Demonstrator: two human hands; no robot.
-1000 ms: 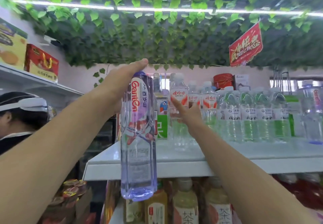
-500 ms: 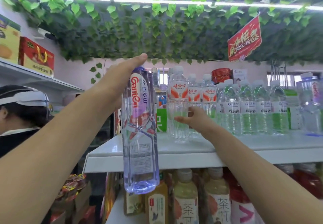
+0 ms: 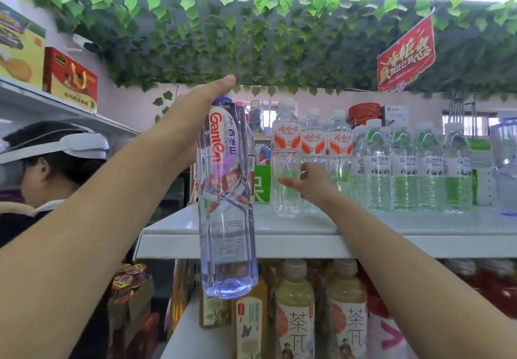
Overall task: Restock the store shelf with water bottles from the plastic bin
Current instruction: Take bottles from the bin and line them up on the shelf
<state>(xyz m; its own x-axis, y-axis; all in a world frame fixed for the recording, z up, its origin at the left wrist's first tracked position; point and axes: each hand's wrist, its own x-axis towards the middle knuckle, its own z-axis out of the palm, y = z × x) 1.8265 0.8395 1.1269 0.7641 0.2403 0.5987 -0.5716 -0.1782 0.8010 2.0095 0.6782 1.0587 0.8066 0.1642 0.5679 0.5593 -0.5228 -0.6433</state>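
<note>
My left hand (image 3: 193,118) grips a tall clear Ganten water bottle (image 3: 226,204) near its top and holds it upright in the air, in front of the left end of the white top shelf (image 3: 279,244). My right hand (image 3: 310,182) reaches onto that shelf and touches the lower part of a red-labelled water bottle (image 3: 285,160), fingers around its side. Two more red-labelled bottles (image 3: 327,146) stand just right of it. The plastic bin is out of view.
A row of green-tinted water bottles (image 3: 405,168) fills the shelf's right part. Tea bottles (image 3: 296,311) stand on the shelf below. A person with a white headset (image 3: 50,160) is at the left. Boxes (image 3: 70,78) sit on a high left shelf. Leaves hang overhead.
My right hand dropped from the red label to the bottle's lower body. My left hand keeps the Ganten bottle held at about the same place.
</note>
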